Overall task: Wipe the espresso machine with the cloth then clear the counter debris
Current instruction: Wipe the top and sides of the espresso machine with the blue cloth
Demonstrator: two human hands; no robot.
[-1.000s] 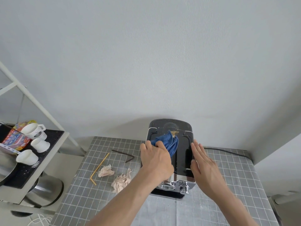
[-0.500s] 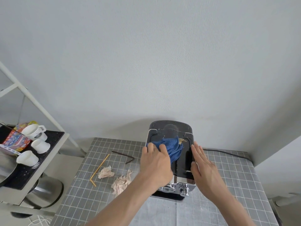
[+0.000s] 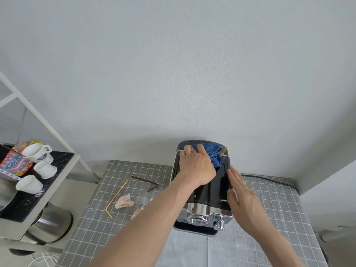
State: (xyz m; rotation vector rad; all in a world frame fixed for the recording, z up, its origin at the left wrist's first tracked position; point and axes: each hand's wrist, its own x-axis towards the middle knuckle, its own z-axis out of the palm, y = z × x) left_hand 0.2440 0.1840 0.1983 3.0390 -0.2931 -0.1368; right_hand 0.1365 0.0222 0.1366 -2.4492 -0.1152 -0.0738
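Grey tiled counter (image 3: 273,205) held the glossy black espresso machine (image 3: 213,191) against the wall. My left hand (image 3: 196,166) pressed the crumpled blue cloth (image 3: 213,153) onto its top rear, fingers curled over it; my right hand (image 3: 240,197) lay flat and open, bracing the side. Wiping was underway; next I judged the front needed strokes, then the crumpled paper scraps (image 3: 124,201).

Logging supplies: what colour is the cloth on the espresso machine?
Blue, clearest in the head view: the terry cloth under the left hand.
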